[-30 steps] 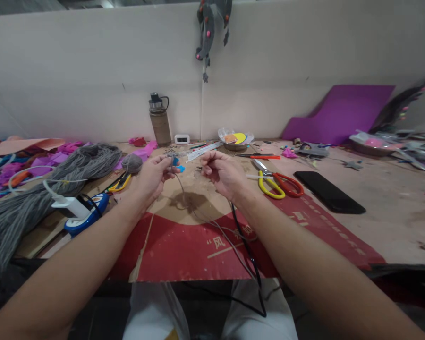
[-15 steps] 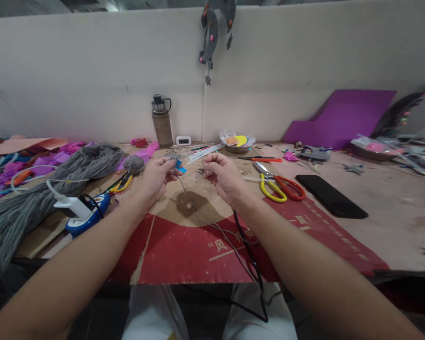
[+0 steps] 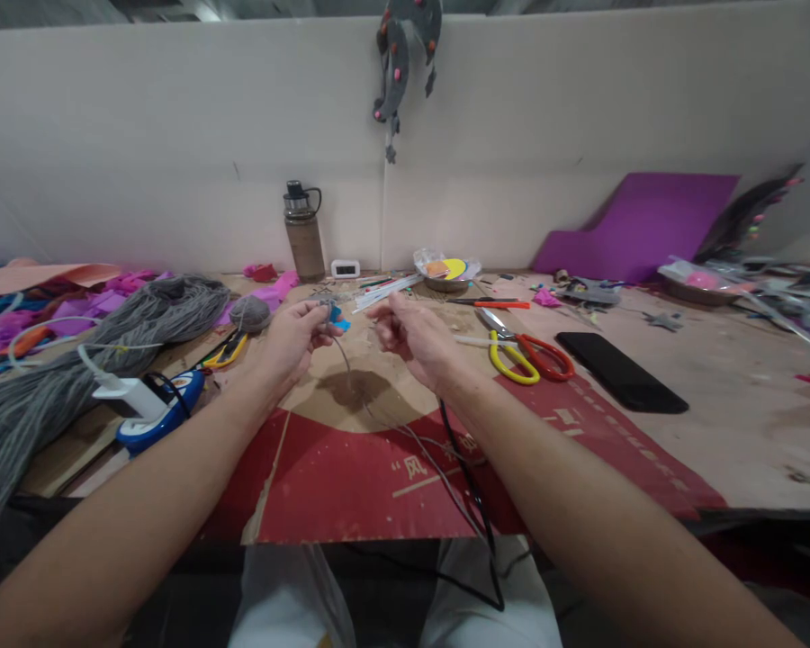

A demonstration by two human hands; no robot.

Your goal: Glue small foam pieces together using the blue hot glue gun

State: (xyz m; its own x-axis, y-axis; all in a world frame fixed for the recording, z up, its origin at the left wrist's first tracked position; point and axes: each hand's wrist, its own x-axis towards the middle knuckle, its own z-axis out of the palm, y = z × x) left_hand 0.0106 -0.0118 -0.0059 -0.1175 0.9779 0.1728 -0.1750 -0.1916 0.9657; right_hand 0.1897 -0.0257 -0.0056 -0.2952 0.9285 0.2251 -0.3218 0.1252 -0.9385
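Yarn (image 3: 344, 354), thin and grey, in the head view trails from my left hand (image 3: 293, 337) over the red-printed cardboard (image 3: 330, 486); I pinch it, probably to steady it. My right hand (image 3: 415, 337) faces it with fingers curled, whether gripping anything I can't tell. Scissors (image 3: 523, 342) lie beyond my right forearm, presumably for easy reach.

Thin grey yarn strand (image 3: 346, 358); red-and-tan flat cardboard sheet (image 3: 324, 477), pale printed characters (image 3: 415, 467); yellow-and-red-handled metal scissors (image 3: 507, 336); purple angular sheet (image 3: 638, 225)
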